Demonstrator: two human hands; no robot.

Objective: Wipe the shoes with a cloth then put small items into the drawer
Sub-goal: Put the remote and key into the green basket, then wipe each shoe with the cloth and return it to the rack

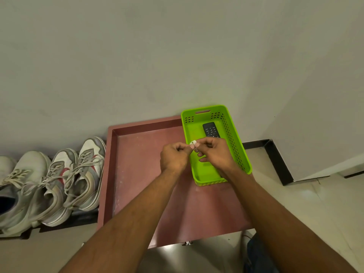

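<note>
- Head view: the reddish-brown drawer (137,170) stands pulled out from the wall, with its metal knob (187,243) at the near edge.
- A lime-green perforated plastic basket (239,152) sits in the drawer's far right corner, with one side overhanging the drawer's right edge.
- A black remote control (210,130) lies flat inside the basket, at the far end.
- The left hand (174,157) and right hand (215,152) meet above the basket's left rim; fingers of both are curled and pinch one small white item (193,143) between them. What the item is cannot be told.
- Worn white-and-grey sneakers (59,184) stand in a row on a low dark rack left of the drawer, toes to the wall.
</note>
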